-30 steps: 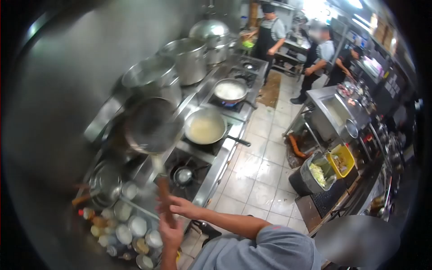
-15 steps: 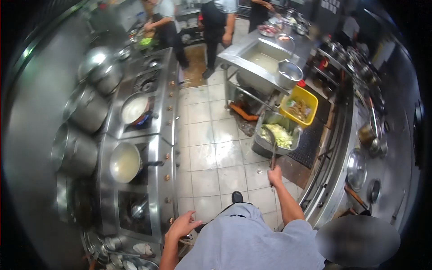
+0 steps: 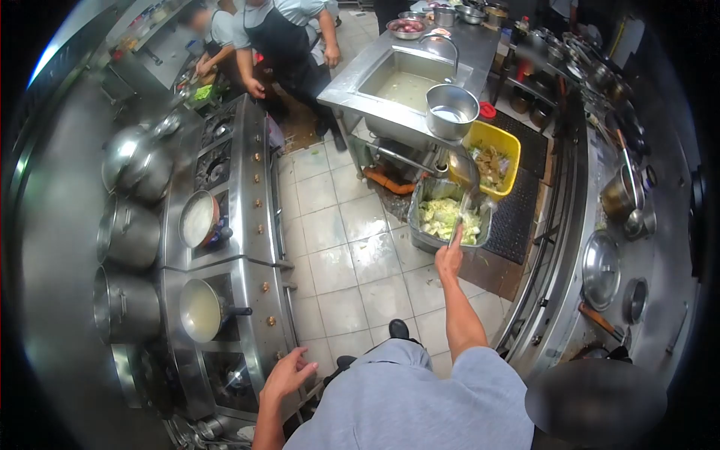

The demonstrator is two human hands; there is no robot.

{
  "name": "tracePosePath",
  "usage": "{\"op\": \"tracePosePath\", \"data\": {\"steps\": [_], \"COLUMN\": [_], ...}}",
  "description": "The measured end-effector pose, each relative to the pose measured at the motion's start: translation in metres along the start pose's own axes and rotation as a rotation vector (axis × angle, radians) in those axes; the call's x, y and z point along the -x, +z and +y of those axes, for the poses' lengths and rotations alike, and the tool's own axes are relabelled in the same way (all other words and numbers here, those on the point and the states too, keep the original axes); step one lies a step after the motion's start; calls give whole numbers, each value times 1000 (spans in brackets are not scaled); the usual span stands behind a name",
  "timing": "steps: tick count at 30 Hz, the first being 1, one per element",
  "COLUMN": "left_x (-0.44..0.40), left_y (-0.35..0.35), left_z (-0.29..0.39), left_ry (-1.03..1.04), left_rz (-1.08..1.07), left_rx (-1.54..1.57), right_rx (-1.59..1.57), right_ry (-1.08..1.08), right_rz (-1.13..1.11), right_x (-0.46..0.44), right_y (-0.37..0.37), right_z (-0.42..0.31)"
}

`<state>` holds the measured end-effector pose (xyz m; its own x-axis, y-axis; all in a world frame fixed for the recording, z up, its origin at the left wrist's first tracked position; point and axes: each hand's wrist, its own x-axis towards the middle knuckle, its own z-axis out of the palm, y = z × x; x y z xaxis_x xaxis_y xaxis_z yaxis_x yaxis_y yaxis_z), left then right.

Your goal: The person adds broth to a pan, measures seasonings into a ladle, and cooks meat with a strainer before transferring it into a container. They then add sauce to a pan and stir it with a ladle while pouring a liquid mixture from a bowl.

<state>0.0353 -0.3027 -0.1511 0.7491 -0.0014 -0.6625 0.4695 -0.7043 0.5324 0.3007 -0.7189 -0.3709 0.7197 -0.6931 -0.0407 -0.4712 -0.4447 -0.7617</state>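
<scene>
My right hand point(image 3: 448, 259) is closed round the handle of a long-handled utensil point(image 3: 466, 184) with a broad, rounded head. Motion blurs that head, so whether it is a ladle or a skimmer is unclear. It is over the back edge of a grey bin point(image 3: 429, 241) lined with plastic, which holds chopped pale-green leaves point(image 3: 442, 214). Right behind is a yellow bin point(image 3: 514, 154) with brownish scraps inside. My left hand point(image 3: 287, 373) hangs beside the stove front, fingers apart and holding nothing.
Left, the steel stove point(image 3: 247, 281) carries a pan of white contents point(image 3: 198, 219) and a pan of pale liquid point(image 3: 199, 311). Ahead stands a sink point(image 3: 367, 82) with a metal pot point(image 3: 452, 112) on its edge. Two people point(image 3: 289, 45) are beyond the stove. A steel counter point(image 3: 570, 315) runs along the right.
The utensil's head has risen from the leaves to the bin's back edge, my right hand moving forward with it. The view has shifted, and a person beyond the stove has turned and moved.
</scene>
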Motion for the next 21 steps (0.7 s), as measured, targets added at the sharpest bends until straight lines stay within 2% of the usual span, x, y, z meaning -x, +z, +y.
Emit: {"op": "tracePosePath", "data": {"steps": [1, 2, 3, 5, 6, 8, 9, 11, 13, 15, 17, 20, 21], "left_x": [6, 11, 17, 29, 32, 32, 28, 12, 4, -8, -1, 0, 2], "left_y": [2, 3, 5, 6, 7, 7, 8, 10, 5, 2, -3, 10, 9], "left_z": [-5, -9, -14, -22, -22, -18, -19, -21, -6, 8, 11, -25, -24], "left_ry": [-35, -71, -79, -195, -206, -280, -281, -185, -162, -146, -91, -41, -41], "left_rz": [7, 22, 33, 42, 36, -65, -71, -118, -88, -29, 77, 145, 131], "left_rx": [15, 36, 43, 47, 47, -73, -76, -82, -26, 68, 117, 66, 44], "right_rx": [55, -18, -21, -239, -230, -189, -147, -111, 41, 31, 30, 116, 150], "right_ry": [135, 62, 54, 115, 120, -113, -203, -105, 91, 361, 222, 291, -96], "right_rz": [-105, 50, 37, 343, 336, 587, 585, 166, -123, -148, -37, -351, -173], "right_x": [1, -1, -13, -30, -29, -33, -31, -2, 14, 26, 48, 93, 116], "right_y": [5, -2, -4, -10, -12, -6, 5, 17, 34, 24, 41, -19, -28], "right_z": [7, 8, 10, 23, 14, -11, -12, -11, 9, 27, 116, 194, 233]}}
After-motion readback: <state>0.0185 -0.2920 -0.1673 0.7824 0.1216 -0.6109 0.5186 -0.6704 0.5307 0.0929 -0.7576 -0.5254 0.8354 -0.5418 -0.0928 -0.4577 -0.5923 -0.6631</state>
